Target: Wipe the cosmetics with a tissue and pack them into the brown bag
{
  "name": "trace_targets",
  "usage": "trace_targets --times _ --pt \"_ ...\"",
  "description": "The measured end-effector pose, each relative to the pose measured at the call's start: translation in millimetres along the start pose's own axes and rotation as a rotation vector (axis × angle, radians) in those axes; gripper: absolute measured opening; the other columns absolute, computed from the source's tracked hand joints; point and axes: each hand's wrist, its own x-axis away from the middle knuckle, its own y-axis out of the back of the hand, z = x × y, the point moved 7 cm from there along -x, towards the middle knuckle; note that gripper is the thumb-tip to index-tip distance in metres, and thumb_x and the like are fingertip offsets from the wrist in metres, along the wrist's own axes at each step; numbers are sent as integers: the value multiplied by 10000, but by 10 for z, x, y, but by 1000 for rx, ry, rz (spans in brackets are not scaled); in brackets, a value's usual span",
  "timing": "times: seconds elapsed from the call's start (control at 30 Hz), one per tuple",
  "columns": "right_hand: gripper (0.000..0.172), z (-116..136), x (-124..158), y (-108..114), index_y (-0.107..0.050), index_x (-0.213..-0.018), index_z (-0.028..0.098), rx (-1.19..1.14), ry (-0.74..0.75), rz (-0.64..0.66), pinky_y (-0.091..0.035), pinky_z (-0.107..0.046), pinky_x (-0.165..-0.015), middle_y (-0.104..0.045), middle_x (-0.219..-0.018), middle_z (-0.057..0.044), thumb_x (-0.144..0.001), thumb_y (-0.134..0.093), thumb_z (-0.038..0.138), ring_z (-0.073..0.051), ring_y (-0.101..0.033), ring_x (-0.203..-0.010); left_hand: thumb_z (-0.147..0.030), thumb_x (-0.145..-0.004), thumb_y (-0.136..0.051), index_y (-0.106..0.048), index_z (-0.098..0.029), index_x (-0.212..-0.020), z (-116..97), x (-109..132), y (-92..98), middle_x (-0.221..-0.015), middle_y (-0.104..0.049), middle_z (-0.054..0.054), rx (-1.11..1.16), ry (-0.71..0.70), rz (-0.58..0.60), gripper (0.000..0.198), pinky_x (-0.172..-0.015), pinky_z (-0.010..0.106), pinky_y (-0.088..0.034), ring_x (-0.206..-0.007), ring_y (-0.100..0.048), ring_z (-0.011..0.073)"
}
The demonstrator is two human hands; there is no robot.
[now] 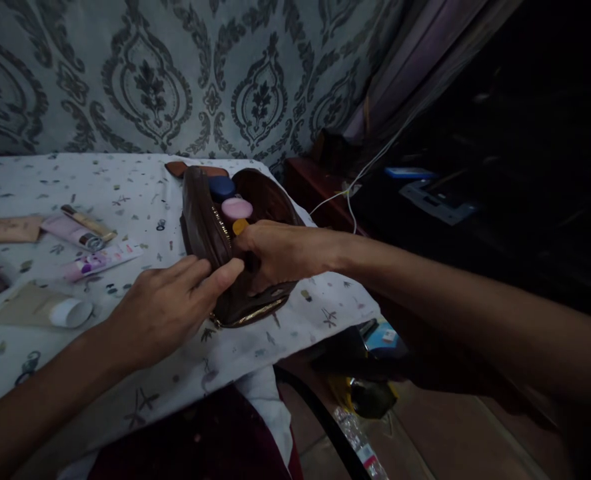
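Note:
A dark brown zippered bag (198, 213) lies open on the white printed cloth. My left hand (172, 307) grips the bag's near left edge, thumb over the rim beside the zip. My right hand (278, 250) reaches down inside, its bent fingers partly hidden; what they hold, if anything, cannot be made out. A round yellow cap (240, 227) shows right beside the right hand's knuckles. Behind it in the bag are a pink round-topped item (236, 209) and a dark blue one (220, 187).
Left of the bag lie a beige tube with a white cap (70, 312), a purple-and-white tube (102, 259), a pale tube with a silvery cap (72, 230) and a slim gold-toned item (90, 223). A white cable (348, 193) runs behind the bag. The cloth's edge drops off at right.

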Motion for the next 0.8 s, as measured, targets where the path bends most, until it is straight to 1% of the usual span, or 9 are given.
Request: trace_targets --times 0.07,0.13,0.23,0.3,0.37,0.47,0.57,0.7,0.8 --pt "162 -25 -31 -16 -654 -785 138 -10 -40 49 -357 -229 -544 -553 -622 47 -660 -750 170 -114 -509 -606 -106 -941 -385 -416 -194 -1330 7 -10 7 -706 -565 -20 2 9 14 400 -478 242 -379 -619 -565 152" --pt "174 -49 -45 -7 -650 -819 133 -61 -42 39 -369 -233 -548 -569 -643 40 -674 -731 182 -120 -524 -611 -119 -954 -375 -431 -188 -1313 6 -15 23 -700 -566 -19 4 8 6 370 -469 248 -378 -601 -557 157" --pt "207 -56 -41 45 -643 -887 125 -109 26 -68 -394 -236 -590 -616 -736 17 -700 -711 181 -129 -552 -669 -136 -974 -346 -443 -168 -1313 -6 -14 46 -696 -559 -13 6 -11 -24 354 -462 267 -390 -584 -552 173" --pt "218 -46 -32 51 -638 -911 125 -77 60 -128 -406 -243 -615 -638 -796 -6 -713 -710 179 -144 -568 -712 -138 -981 -336 -437 -159 -1329 -14 -12 45 -699 -554 -12 6 -21 -27 364 -473 276 -405 -581 -556 177" --pt "188 -35 -37 27 -638 -914 132 -15 53 -157 -421 -253 -630 -659 -848 -39 -738 -694 172 -167 -590 -746 -140 -983 -331 -434 -155 -1339 -15 -10 38 -705 -556 -10 11 -20 -19 371 -483 280 -414 -589 -567 179" --pt "119 -21 -73 -27 -646 -881 134 93 2 -161 -448 -277 -650 -689 -886 -95 -762 -655 131 -207 -632 -780 -148 -985 -325 -433 -158 -1347 -12 -8 32 -701 -561 -11 14 -10 -5 378 -485 278 -411 -599 -576 181" --pt "128 4 -111 -55 -658 -876 128 167 -9 -142 -473 -300 -680 -712 -898 -127 -755 -636 95 -243 -667 -827 -144 -983 -329 -411 -172 -1377 -6 2 25 -702 -574 -15 23 1 19 403 -490 270 -406 -608 -580 178" --pt "130 31 -108 -40 -668 -886 142 190 6 -116 -482 -305 -707 -725 -896 -116 -763 -636 114 -250 -682 -861 -146 -993 -326 -372 -176 -1416 5 18 7 -727 -590 -9 32 -2 60 427 -493 266 -396 -632 -592 177" --pt "118 29 -87 -33 -670 -870 141 187 1 -89 -472 -289 -696 -720 -878 -108 -755 -649 124 -237 -678 -847 -160 -1002 -318 -367 -176 -1427 12 19 13 -726 -586 -7 30 -12 49 429 -497 270 -393 -627 -589 179"
